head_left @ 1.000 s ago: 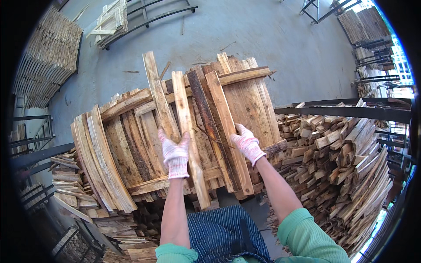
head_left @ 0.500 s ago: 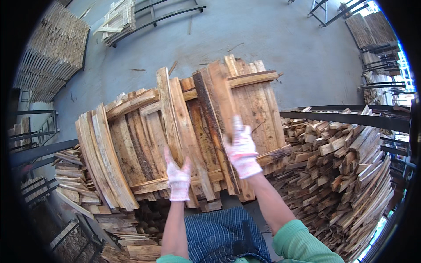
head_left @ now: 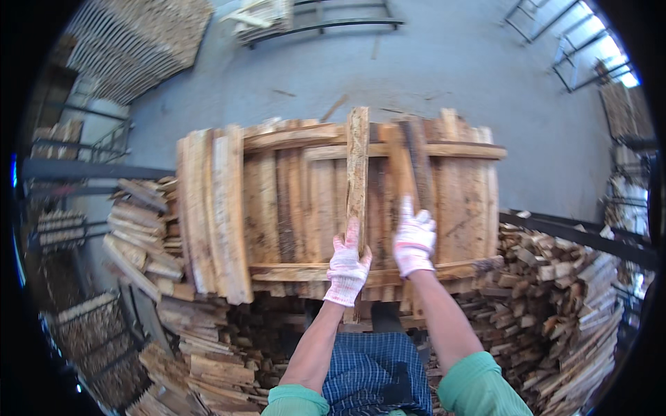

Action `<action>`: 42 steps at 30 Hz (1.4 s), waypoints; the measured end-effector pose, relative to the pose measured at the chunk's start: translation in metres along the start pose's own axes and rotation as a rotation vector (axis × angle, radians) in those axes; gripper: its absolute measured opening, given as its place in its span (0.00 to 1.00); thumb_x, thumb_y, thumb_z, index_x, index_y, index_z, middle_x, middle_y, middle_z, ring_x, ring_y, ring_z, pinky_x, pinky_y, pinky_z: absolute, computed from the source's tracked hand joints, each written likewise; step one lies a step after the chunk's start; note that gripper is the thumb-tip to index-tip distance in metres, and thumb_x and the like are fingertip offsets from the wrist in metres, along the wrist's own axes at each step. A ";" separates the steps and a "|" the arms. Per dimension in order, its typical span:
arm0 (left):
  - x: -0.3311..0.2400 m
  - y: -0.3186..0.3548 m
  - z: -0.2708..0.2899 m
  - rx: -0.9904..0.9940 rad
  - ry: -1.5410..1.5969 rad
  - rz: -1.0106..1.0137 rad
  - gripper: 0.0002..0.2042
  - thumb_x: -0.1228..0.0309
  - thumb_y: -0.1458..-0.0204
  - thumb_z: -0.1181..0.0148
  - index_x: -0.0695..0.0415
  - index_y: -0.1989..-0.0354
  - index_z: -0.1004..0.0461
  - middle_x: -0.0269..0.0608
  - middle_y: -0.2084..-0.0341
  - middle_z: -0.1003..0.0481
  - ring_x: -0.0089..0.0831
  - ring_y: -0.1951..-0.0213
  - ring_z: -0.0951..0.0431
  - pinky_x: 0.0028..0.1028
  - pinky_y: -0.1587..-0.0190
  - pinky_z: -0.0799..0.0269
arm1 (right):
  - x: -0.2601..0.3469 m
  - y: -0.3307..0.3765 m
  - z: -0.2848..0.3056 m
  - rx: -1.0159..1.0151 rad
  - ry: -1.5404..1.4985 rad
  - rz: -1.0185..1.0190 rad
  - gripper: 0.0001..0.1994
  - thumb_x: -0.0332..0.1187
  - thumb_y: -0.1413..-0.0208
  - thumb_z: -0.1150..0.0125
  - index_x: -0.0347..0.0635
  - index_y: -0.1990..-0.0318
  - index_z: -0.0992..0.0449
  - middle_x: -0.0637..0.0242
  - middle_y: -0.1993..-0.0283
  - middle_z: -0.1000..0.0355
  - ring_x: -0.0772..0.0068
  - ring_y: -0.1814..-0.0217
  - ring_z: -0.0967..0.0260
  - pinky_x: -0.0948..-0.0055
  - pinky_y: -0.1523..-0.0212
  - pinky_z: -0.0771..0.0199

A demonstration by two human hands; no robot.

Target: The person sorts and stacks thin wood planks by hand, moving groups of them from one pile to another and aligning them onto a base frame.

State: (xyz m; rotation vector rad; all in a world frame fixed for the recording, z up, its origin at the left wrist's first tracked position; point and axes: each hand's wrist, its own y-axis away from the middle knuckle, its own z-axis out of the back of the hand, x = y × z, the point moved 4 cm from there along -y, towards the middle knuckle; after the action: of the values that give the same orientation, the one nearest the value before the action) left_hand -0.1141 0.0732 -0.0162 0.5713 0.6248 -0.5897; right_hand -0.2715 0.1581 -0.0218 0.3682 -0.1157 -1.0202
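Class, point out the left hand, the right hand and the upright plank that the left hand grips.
left hand (head_left: 347,269), head view, back of glove
right hand (head_left: 414,239), head view, back of glove
plank (head_left: 357,163), head view, mid-length face

**Support surfaces and their load**

The floor (head_left: 451,62) is grey concrete. A board stack (head_left: 298,208) stands on it, with its planks laid side by side, lengthwise away from the viewer. Two crosswise boards (head_left: 388,149) lie at its far end and one crosswise board (head_left: 298,272) at its near end. One plank (head_left: 357,163) lies lengthwise on top, near the stack's centre. Scrap piles rest on the floor left of the stack (head_left: 142,229) and right of it (head_left: 555,305). Beyond the stack, small chips (head_left: 334,107) lie loose on the floor. A metal rack (head_left: 326,24) stands further off.
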 end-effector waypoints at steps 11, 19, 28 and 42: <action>0.186 -0.035 0.136 -0.191 -0.282 0.157 0.43 0.70 0.45 0.40 0.33 0.24 0.58 0.68 0.43 0.38 0.58 0.61 0.22 0.49 0.62 0.22 | 0.117 0.031 0.039 0.113 -1.232 0.226 0.44 0.14 0.52 0.45 0.52 0.26 0.50 0.54 0.46 0.43 0.66 0.64 0.34 0.72 0.68 0.19; 0.129 -0.018 0.187 -0.271 -0.280 -0.160 0.36 0.64 0.46 0.35 0.49 0.28 0.43 0.69 0.36 0.41 0.62 0.42 0.29 0.46 0.43 0.27 | 0.276 0.025 -0.017 0.095 -0.533 -0.021 0.47 0.28 0.45 0.44 0.57 0.22 0.67 0.34 0.43 0.42 0.30 0.44 0.34 0.45 0.43 0.31; 0.388 -0.029 0.357 -0.369 -0.209 0.332 0.33 0.45 0.34 0.56 0.50 0.26 0.49 0.64 0.45 0.27 0.60 0.46 0.26 0.47 0.44 0.30 | 0.315 0.031 -0.027 0.096 -0.691 -0.047 0.44 0.52 0.37 0.45 0.60 0.22 0.67 0.34 0.41 0.43 0.37 0.41 0.36 0.49 0.42 0.33; 0.433 -0.034 0.336 -0.138 0.386 0.312 0.28 0.57 0.31 0.54 0.52 0.26 0.50 0.46 0.31 0.40 0.39 0.33 0.38 0.31 0.32 0.45 | 0.209 -0.014 0.025 -0.057 -0.618 0.243 0.39 0.48 0.45 0.35 0.58 0.27 0.44 0.35 0.40 0.36 0.36 0.37 0.37 0.45 0.38 0.36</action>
State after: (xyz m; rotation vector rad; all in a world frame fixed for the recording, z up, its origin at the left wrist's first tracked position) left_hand 0.2736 -0.3079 -0.0925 0.6429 0.9112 -0.1389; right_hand -0.1808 -0.0320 -0.0191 -0.0255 -0.6704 -0.8650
